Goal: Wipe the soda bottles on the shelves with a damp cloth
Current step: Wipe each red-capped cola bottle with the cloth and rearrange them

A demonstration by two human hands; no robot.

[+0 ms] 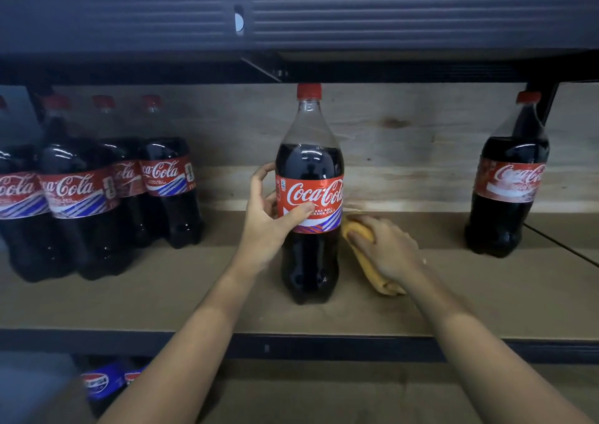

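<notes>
A shop or its store room is shown. Many big cola bottles [97, 197] with the same red labels are lined up near the left edge of a metal shelf [291, 346]. More bottles [103, 383] are kept on the shelf below.

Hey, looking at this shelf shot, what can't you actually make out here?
All in the head view:
- Middle bottle: its back, and the label under the left hand.
- Yellow cloth: mostly covered by the right hand; dampness unreadable.
- Left bottles: blurred, the outermost cut by the frame edge.
- Right bottle: label smeared.
- Blue-labelled bottles below: blurred, partly hidden by the shelf edge and left forearm.
</notes>
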